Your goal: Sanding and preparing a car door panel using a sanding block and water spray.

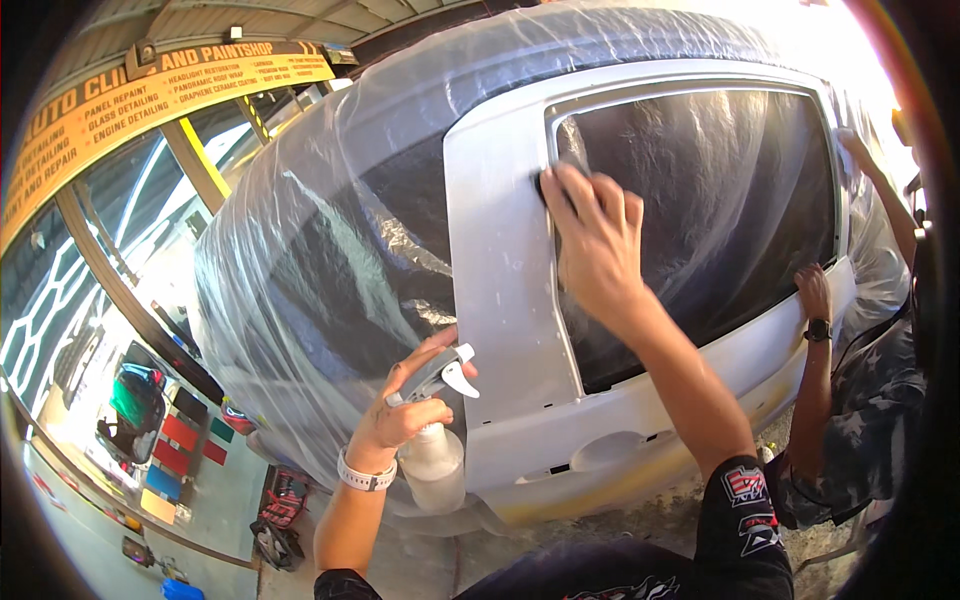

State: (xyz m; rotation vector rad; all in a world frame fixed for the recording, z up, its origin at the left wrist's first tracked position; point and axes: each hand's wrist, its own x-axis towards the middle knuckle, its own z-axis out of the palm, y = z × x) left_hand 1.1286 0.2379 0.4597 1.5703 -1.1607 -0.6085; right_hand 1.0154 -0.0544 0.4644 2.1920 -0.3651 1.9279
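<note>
My left hand (398, 412) is wrapped round the neck of a translucent spray bottle (436, 474) with a white trigger. It holds the bottle upright beside the lower rear part of a whitish vehicle door (498, 250). My right hand (598, 235) presses a small dark pad (541, 187) against the upper edge of the door's window frame. Fingers hide most of that pad, so its exact kind cannot be told. Clear plastic film (310, 270) covers the vehicle's body around the door and shows through the window opening.
At the right a co-worker's hand (815, 290), with a dark watch at the wrist, rests on the door below the window. Their other hand (858, 150) touches the far frame. A red-and-black bag (285, 497) lies on the ground left. An orange sign (200, 85) hangs behind.
</note>
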